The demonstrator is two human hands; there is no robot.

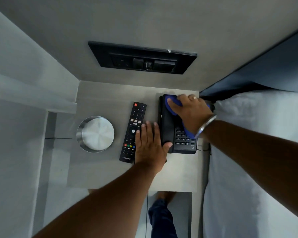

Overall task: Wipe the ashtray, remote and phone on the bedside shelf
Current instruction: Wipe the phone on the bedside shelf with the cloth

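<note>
Head view, right hand (pixel 190 112) pressing cloth (pixel 172 104) on phone (pixel 169 131)

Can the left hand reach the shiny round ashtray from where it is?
Probably yes. The left hand lies flat between the remote and phone, holding nothing. The ashtray sits just beyond the remote, with bare shelf around it.

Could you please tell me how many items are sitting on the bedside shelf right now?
3: the ashtray at the left, the remote in the middle, and the phone at the right under the right hand with its blue cloth. None appear hidden.
</note>
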